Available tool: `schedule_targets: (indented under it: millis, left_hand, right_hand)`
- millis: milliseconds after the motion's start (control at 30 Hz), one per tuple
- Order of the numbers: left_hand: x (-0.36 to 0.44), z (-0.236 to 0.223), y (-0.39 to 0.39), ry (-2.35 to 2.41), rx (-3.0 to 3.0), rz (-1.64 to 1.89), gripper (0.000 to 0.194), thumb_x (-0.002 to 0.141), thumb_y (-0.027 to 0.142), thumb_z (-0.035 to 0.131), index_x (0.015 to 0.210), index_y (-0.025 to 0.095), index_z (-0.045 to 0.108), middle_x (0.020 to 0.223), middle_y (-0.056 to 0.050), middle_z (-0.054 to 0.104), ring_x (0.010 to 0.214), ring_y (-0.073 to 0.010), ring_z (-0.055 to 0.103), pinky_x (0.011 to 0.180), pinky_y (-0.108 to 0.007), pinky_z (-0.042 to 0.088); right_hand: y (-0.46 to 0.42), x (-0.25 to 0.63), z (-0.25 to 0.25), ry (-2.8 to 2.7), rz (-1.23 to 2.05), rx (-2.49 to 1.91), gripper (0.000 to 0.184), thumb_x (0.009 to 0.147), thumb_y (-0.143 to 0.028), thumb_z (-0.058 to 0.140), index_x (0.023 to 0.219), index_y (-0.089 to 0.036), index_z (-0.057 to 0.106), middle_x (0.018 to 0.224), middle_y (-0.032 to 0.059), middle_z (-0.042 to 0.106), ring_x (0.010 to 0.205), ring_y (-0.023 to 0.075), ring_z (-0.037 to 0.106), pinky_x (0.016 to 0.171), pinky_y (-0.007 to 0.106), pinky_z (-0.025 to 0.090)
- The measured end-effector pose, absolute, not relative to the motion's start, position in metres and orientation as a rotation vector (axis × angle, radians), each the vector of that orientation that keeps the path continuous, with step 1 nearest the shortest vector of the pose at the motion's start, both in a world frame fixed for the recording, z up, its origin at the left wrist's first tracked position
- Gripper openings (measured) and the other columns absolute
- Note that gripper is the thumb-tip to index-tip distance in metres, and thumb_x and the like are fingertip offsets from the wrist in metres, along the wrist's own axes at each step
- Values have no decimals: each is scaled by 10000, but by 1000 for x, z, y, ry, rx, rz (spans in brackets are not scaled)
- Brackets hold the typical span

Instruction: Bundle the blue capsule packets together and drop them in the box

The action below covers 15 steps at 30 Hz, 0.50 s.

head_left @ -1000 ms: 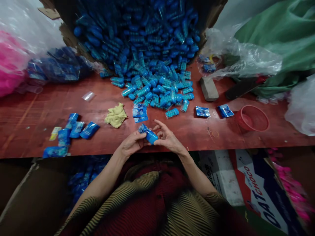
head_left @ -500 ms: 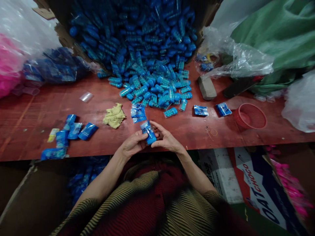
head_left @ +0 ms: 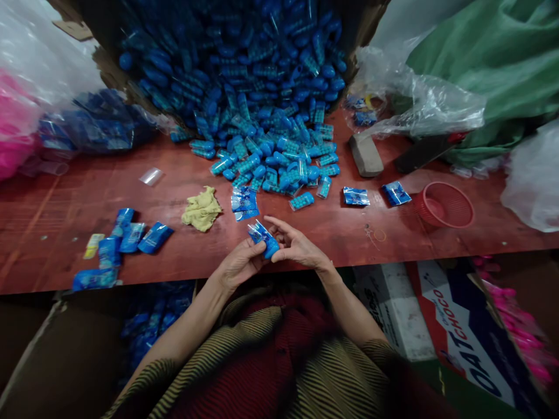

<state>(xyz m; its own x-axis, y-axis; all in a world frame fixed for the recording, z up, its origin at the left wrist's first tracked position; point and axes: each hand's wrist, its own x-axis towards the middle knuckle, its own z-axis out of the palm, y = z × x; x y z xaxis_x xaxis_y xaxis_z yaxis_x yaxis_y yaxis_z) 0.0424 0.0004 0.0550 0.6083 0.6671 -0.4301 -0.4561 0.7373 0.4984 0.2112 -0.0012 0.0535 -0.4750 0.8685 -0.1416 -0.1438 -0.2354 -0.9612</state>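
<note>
My left hand (head_left: pixel 241 262) pinches a small blue-capped bottle (head_left: pixel 264 238) with a printed blue and silver sleeve around it, tilted over the table's front edge. My right hand (head_left: pixel 300 247) closes on the cap end from the other side, its thumb near the cap and its index finger stretched past the bottle; part of the grip is hidden. Just beyond the hands lie flat printed blue sleeves (head_left: pixel 244 202). Past these, a heap of clear bottles with blue caps (head_left: pixel 279 154) and teal pellets inside spills from a dark cardboard box (head_left: pixel 369 29).
Sleeved blue packs (head_left: pixel 155 237) and a crumpled yellow cloth (head_left: pixel 201 208) lie at left. To the right are two stacks of sleeves (head_left: pixel 356 196), a grey block (head_left: pixel 365 156) and a red basket (head_left: pixel 444 205). Plastic bags (head_left: pixel 535 174) flank the red table (head_left: pixel 332 238).
The bottle has tilted further, its sleeved end leaning left and its cap shifting slightly right. Both hands remain on it. The view has shifted slightly.
</note>
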Motion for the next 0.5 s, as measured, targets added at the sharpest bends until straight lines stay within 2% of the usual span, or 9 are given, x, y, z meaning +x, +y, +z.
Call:
schedule_targets:
  millis: [167, 333, 500]
  left_hand:
    - [48, 61, -4, 657, 345, 713, 317, 687, 225, 745, 980, 136, 661, 861, -52, 722, 799, -154, 676, 833, -270, 517]
    - [53, 68, -8, 674, 335, 745, 285, 709, 174, 714, 985, 129, 658, 868, -64, 720, 860, -185, 674, 917, -336, 486]
    - [58, 62, -13, 716, 272, 837, 201, 720, 200, 711, 908, 141, 668, 855, -43, 719, 833, -162, 672, 903, -306, 497]
  right_hand:
    - [-4, 212, 49, -1235, 1746, -938, 754, 666, -279, 760, 1337, -323, 419, 1035, -8, 468, 768, 80, 477, 697, 212, 451]
    - [-5, 213, 44, -1260, 1722, -910, 741, 673, -316, 760, 1337, -319, 430, 1016, -13, 483, 769, 81, 479, 737, 219, 448]
    - [-9, 205, 41, -1197, 1652, -1003, 691, 671, -367, 753, 1301, -293, 479, 971, -14, 524, 695, 81, 465, 690, 228, 452]
